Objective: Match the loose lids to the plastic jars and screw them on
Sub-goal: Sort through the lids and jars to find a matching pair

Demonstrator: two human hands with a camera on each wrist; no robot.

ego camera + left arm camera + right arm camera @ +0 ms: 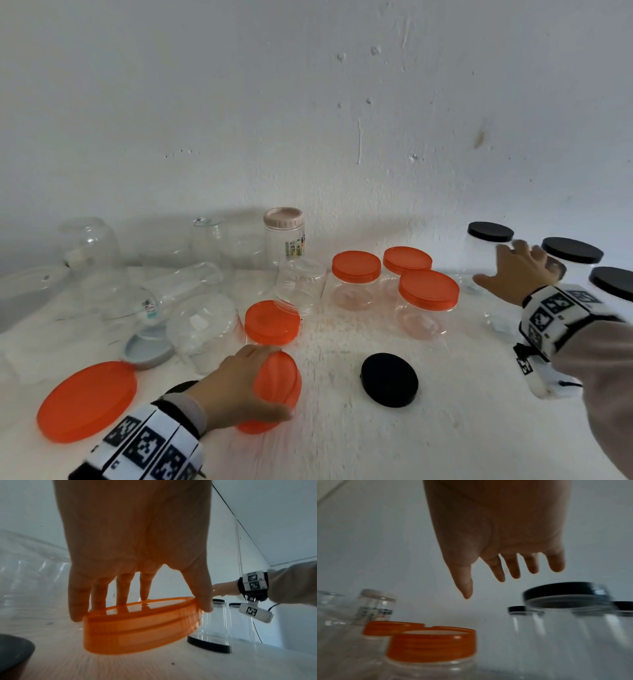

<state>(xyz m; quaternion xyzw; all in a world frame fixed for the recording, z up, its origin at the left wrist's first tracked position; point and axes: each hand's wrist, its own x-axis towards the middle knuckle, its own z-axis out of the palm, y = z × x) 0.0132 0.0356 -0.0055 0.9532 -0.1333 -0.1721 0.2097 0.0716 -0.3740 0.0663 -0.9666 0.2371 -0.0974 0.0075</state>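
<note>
Left hand (239, 387): fingers and thumb curled round rim of small orange lid (140, 626), lid tilted, lifted just above surface (342, 442), near front edge. Right hand (517, 270): fingers spread, holding nothing, reaching among black-lidded jars (489, 253) at far right.

Handling estimate: lid thin, translucent plastic; light, fairly stiff, smooth top. Ribbed side wall gives best purchase; grip across diameter, thumb opposite fingers. Open clear jar (298, 284) stands behind, centre; thin-walled, likely light, prone to tip or slide. Steady jar by body when threading lid.
</note>
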